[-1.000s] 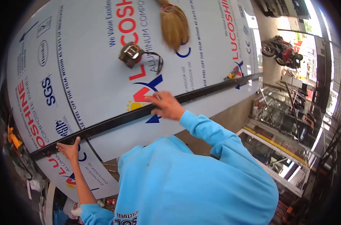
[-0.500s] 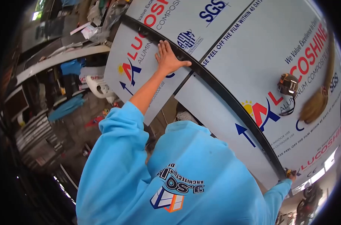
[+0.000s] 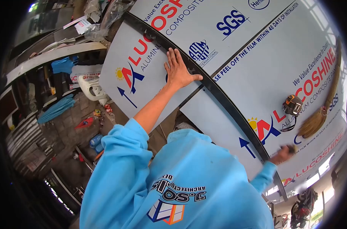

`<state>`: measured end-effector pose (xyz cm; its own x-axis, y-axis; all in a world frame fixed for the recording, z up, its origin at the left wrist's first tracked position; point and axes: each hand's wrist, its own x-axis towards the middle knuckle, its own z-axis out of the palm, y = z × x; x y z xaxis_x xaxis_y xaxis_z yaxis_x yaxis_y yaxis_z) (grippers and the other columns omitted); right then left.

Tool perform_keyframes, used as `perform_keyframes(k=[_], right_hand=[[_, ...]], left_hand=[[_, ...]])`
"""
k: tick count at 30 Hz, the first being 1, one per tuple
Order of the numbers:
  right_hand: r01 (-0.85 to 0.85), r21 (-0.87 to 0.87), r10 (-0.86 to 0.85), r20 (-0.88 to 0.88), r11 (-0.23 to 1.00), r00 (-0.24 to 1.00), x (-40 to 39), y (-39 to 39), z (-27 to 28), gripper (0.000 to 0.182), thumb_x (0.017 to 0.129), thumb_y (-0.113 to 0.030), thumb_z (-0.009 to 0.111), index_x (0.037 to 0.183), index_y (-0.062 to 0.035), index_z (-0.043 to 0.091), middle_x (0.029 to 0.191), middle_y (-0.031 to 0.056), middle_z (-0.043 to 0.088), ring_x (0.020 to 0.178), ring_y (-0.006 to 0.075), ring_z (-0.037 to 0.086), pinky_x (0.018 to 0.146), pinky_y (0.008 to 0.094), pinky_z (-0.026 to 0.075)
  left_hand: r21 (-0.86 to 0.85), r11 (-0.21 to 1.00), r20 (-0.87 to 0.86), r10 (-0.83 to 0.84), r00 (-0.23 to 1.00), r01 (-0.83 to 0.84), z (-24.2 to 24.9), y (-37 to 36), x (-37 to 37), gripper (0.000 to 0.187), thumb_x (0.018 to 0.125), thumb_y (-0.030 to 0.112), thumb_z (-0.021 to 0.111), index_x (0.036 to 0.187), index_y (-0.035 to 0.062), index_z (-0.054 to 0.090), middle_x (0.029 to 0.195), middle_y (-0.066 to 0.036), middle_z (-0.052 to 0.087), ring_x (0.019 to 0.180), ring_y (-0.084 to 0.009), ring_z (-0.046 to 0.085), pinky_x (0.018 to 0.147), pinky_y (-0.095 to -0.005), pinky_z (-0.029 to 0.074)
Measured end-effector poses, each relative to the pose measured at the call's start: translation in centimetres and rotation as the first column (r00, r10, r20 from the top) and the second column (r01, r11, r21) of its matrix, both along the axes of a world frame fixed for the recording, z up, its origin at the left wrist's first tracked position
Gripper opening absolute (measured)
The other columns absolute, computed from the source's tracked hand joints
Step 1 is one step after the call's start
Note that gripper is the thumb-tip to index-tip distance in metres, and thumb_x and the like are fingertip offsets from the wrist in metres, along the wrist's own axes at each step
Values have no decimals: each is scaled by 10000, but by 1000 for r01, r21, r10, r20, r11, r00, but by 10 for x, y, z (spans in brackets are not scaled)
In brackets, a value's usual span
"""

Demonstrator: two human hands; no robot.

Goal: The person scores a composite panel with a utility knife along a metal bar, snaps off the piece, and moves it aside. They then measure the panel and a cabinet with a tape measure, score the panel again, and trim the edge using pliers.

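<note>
My left hand (image 3: 178, 71) lies flat with its fingers spread, pressing on a long black metal bar (image 3: 229, 108) and the panel beside it. The bar runs diagonally across large grey film-covered aluminium composite panels (image 3: 234, 49). Toward the bar's near right end, my right hand (image 3: 282, 155) is closed and slightly blurred, raised just beside the bar. A small dark tool (image 3: 292, 149) pokes out of its fingers; its exact kind is too smeared to make out.
On the panel at right lie a dark brown cap-like or mask-like item (image 3: 292, 105) and a straw broom (image 3: 313, 124). Cluttered floor at left holds a white plastic chair (image 3: 91, 87), blue cloth (image 3: 57, 108) and scraps. A motorcycle (image 3: 301, 208) stands at lower right.
My right hand has moved away from the bar's near end, up along it and out over the panel. My left hand still presses the bar; the view has shifted slightly.
</note>
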<state>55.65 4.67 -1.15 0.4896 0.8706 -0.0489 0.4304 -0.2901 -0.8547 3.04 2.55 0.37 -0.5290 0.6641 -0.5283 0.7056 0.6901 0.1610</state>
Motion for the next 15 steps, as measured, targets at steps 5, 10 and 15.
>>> perform_keyframes(k=[5, 10, 15], right_hand=[[-593, 5, 542, 401, 805, 739, -271, -1, 8, 459, 682, 16, 671, 1112, -83, 544, 1000, 86, 524, 1003, 297, 473, 970, 430, 309], [-664, -122, 616, 522, 738, 590, -338, 12, -2, 568, 662, 14, 671, 1179, -140, 491, 1081, 67, 448, 1107, 250, 374, 1015, 451, 226], [-705, -86, 610, 580, 704, 539, -337, 12, -33, 601, 678, 30, 653, 1214, -137, 440, 1086, 74, 437, 1101, 252, 378, 1004, 459, 223]], left_hand=[[67, 998, 20, 9, 1000, -10, -4, -5, -3, 1379, 529, 594, 764, 1367, -73, -105, 1442, -267, -118, 1351, -374, -132, 1061, -571, 23], [153, 988, 19, 5, 1000, -8, -6, -9, -4, 1372, 517, 573, 774, 1367, -84, -79, 1438, -285, -106, 1347, -405, -105, 1054, -580, 23], [239, 970, 17, 34, 999, -37, -4, -12, -7, 1343, 514, 554, 774, 1369, -99, -30, 1439, -300, -58, 1349, -413, -75, 1053, -582, 13]])
